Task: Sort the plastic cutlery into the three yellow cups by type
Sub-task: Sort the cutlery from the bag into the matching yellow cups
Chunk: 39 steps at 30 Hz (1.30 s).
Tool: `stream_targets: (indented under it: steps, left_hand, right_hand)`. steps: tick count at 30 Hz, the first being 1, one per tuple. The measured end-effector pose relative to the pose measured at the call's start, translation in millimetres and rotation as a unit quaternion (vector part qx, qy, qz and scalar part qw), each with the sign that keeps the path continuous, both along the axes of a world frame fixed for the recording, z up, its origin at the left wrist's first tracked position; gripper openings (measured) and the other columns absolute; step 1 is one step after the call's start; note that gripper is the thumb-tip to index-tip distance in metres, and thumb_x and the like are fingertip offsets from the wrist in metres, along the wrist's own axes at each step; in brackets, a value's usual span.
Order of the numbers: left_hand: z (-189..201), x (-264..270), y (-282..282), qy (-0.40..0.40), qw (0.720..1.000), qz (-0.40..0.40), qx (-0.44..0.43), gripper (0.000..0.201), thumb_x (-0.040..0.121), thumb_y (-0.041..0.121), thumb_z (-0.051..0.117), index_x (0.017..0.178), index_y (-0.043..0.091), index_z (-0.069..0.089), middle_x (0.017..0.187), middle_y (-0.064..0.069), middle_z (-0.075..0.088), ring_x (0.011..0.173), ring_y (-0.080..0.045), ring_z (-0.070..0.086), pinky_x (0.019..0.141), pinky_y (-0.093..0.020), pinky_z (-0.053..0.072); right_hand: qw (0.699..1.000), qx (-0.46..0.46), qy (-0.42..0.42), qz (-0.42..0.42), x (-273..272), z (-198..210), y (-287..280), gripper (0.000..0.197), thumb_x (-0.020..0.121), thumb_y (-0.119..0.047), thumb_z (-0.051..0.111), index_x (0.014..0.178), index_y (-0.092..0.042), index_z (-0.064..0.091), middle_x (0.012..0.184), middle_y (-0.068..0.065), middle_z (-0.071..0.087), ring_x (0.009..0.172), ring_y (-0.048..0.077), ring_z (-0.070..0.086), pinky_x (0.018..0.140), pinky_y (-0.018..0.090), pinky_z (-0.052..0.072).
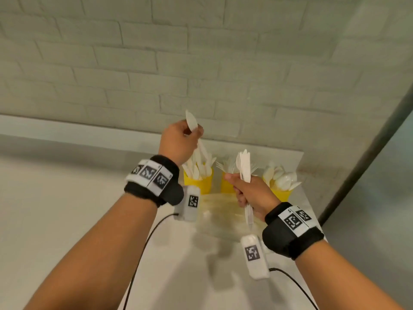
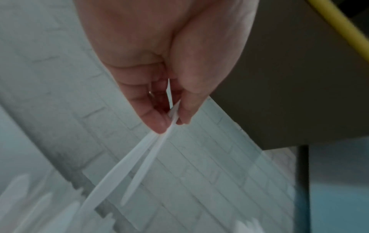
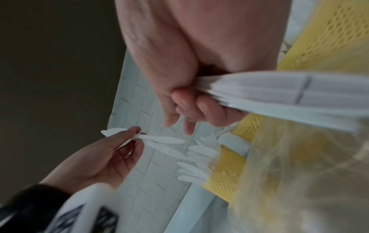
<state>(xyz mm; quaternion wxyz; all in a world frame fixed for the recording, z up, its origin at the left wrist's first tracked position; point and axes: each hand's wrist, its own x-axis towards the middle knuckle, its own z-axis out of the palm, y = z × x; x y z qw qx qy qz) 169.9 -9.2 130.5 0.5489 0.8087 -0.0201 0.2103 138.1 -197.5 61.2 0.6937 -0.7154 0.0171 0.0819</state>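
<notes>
Right hand [image 1: 252,193]: fist closed round a bundle of white plastic knives [image 1: 244,166], held upright above the table [image 1: 67,220]. Left hand [image 1: 178,142]: fingertips pinching two white knives [image 1: 192,121], raised over the left yellow cup [image 1: 199,181]. Behind: middle yellow cup [image 1: 226,184] with forks, right yellow cup [image 1: 281,192] with spoons, against a brick wall [image 1: 201,52].

White brick wall [image 1: 201,63] behind white surface [image 1: 67,220]; crinkled clear plastic bag [image 1: 221,211] on surface, near wall; dark post [image 1: 368,157] right of wall.
</notes>
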Motion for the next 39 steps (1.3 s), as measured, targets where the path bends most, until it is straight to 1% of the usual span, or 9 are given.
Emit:
stream_targets:
  steps: [5,8,12,16,19,22,25,29,39]
  left_hand:
    - [-14.6,46.3,5.3,0.078,0.983,0.020,0.165,0.027,0.092,0.026,0.056,0.094,0.001,0.068,0.092,-0.017,0.072,0.086,-0.033,0.069,0.082,-0.043,0.055]
    - [-35.9,57.5,0.2,0.145,0.949,0.009,0.281,0.027,0.092,0.028,0.055,0.086,0.003,0.064,0.094,-0.016,0.071,0.092,-0.032,0.067,0.076,-0.034,0.050]
    - [-53.9,64.3,-4.4,0.183,0.935,0.003,0.305,0.035,0.090,0.025,0.060,0.116,0.002,0.057,0.120,-0.015,0.062,0.111,-0.032,0.057,0.084,-0.032,0.044]
    - [-51.9,66.1,-5.6,0.223,0.910,-0.035,0.349,0.047,0.091,0.037,0.059,0.119,0.000,0.056,0.125,-0.016,0.058,0.114,-0.032,0.055,0.085,-0.033,0.044]
    - [-41.8,60.4,-4.1,0.222,0.905,-0.044,0.361,0.057,0.094,0.045,0.051,0.128,-0.001,0.055,0.136,-0.016,0.054,0.124,-0.030,0.050,0.099,-0.035,0.039]
    - [-26.6,44.2,-4.0,0.147,0.946,-0.014,0.290,0.054,0.093,0.047,0.053,0.132,0.010,0.055,0.135,-0.007,0.056,0.126,-0.023,0.050,0.106,-0.033,0.037]
    - [-15.9,20.2,-14.8,0.093,0.984,-0.089,0.120,0.028,0.091,0.043,0.058,0.100,0.019,0.068,0.096,-0.003,0.065,0.085,-0.015,0.060,0.078,-0.027,0.044]
    - [-25.6,-9.8,-33.4,0.215,0.930,-0.299,0.016,0.029,0.091,0.035,0.061,0.080,0.008,0.060,0.067,-0.006,0.053,0.054,-0.014,0.046,0.056,-0.023,0.038]
    - [-43.2,-19.3,-47.1,0.204,0.908,-0.357,-0.087,0.025,0.092,0.023,0.062,0.097,-0.002,0.062,0.067,-0.009,0.055,0.054,-0.016,0.049,0.056,-0.024,0.043]
  right_hand:
    - [0.998,-0.001,0.026,0.063,-5.8,-5.5,5.0,0.026,0.094,-0.033,0.054,0.085,-0.010,0.064,0.051,-0.007,0.030,0.038,0.007,0.027,0.041,0.019,0.024]
    - [0.996,-0.013,0.039,0.077,-5.8,-9.4,7.5,0.026,0.094,-0.033,0.055,0.083,-0.011,0.064,0.052,-0.007,0.029,0.039,0.007,0.027,0.042,0.020,0.024]
    - [0.995,-0.041,0.044,0.077,-2.6,-10.9,8.0,0.023,0.093,-0.030,0.057,0.083,-0.011,0.065,0.048,-0.010,0.030,0.040,0.007,0.027,0.045,0.022,0.025]
    - [0.996,-0.034,0.050,0.067,1.7,-12.0,8.8,0.020,0.093,-0.028,0.058,0.083,-0.011,0.065,0.049,-0.009,0.031,0.040,0.007,0.029,0.045,0.021,0.026]
    - [0.997,-0.017,0.048,0.063,4.2,-10.6,9.2,0.022,0.094,-0.028,0.056,0.084,-0.010,0.064,0.052,-0.006,0.032,0.039,0.006,0.031,0.042,0.020,0.028]
    - [0.996,0.011,0.047,0.071,5.7,-5.0,9.0,0.025,0.095,-0.030,0.053,0.085,-0.010,0.063,0.053,-0.005,0.030,0.038,0.007,0.033,0.042,0.019,0.030]
    - [0.994,0.051,0.045,0.083,4.1,2.8,10.1,0.028,0.096,-0.031,0.051,0.087,-0.008,0.064,0.051,-0.003,0.029,0.041,0.010,0.037,0.046,0.022,0.034]
    - [0.988,0.090,0.054,0.116,-3.3,8.7,11.7,0.031,0.097,-0.031,0.047,0.084,-0.007,0.061,0.045,-0.005,0.035,0.048,0.016,0.042,0.056,0.026,0.041]
    - [0.987,0.087,0.041,0.130,-24.5,3.7,-8.9,0.032,0.097,-0.031,0.046,0.087,-0.005,0.062,0.063,0.004,0.065,0.048,0.013,0.057,0.060,0.031,0.055]
